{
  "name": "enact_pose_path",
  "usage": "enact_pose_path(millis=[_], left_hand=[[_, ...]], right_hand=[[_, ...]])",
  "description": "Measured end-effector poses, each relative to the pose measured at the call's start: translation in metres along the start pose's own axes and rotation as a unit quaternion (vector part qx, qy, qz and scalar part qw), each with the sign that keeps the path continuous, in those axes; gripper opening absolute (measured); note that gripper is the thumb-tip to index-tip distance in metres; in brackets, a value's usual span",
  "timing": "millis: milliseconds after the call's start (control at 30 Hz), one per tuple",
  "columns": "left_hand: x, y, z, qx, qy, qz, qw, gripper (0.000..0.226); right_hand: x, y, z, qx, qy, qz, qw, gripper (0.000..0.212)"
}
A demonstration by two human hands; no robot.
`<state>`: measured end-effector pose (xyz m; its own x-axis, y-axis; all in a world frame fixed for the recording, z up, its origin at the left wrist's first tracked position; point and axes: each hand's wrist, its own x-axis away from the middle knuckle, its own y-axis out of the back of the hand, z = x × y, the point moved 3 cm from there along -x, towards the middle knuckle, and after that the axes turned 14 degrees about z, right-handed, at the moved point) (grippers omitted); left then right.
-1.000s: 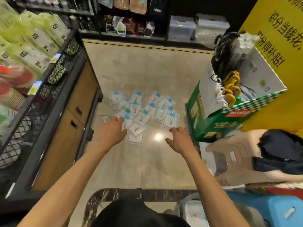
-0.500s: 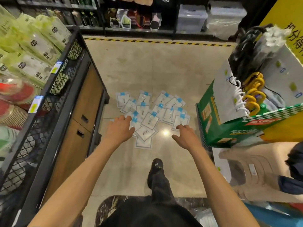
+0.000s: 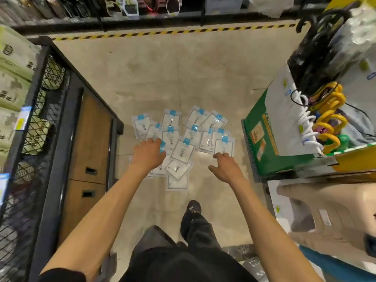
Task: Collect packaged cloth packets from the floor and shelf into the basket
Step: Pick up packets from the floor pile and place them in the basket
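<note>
Here we look straight down on a tan tiled floor (image 3: pixel 183 68) in a shop aisle. At nine o'clock stands a black mesh rack (image 3: pixel 50 139) with wooden drawer fronts, loaded with pale green packs. At three o'clock sits a green carton (image 3: pixel 264 143) holding white paper bags and yellow coils. At four o'clock is a beige plastic stool (image 3: pixel 325 210). Along twelve o'clock a yellow-and-black tape stripe (image 3: pixel 173 31) crosses the floor.

In the centre the cloth packets (image 3: pixel 183 147), white with blue tabs, lie on the floor in a loose, overlapping heap between rack and carton.

Our two bare arms reach in from six o'clock. The left grip (image 3: pixel 148 155) is released, palm down over the heap's nine o'clock side with fingers loosely bent; we cannot tell whether they touch a packet. The right grip (image 3: pixel 225 169) is released too, its fingers spread and lightly curled, the tips at the near edge of the heap's three o'clock packet, holding nothing.

A black shoe (image 3: pixel 193 209) stands on the floor at the heap's six o'clock.
</note>
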<state>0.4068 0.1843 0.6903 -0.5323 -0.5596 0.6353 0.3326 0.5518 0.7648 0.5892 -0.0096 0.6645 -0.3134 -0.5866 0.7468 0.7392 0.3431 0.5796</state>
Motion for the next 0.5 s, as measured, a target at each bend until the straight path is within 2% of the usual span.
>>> enact_pose_path(millis=[133,233,500], left_hand=[[-0.048,0.019,0.001,-0.016,-0.026,-0.007,1.000,0.047],[-0.081,0.021,0.006,-0.032,-0.041,0.016,0.998,0.048],[-0.198,-0.030,0.051,-0.042,-0.098,0.072,0.992,0.051]], right_hand=[[-0.027,0.016,0.006,0.000,-0.015,-0.009,1.000,0.056],[-0.052,0.022,0.013,-0.007,-0.033,-0.017,0.999,0.055],[-0.160,-0.026,0.027,-0.083,-0.090,-0.022,0.992,0.055]])
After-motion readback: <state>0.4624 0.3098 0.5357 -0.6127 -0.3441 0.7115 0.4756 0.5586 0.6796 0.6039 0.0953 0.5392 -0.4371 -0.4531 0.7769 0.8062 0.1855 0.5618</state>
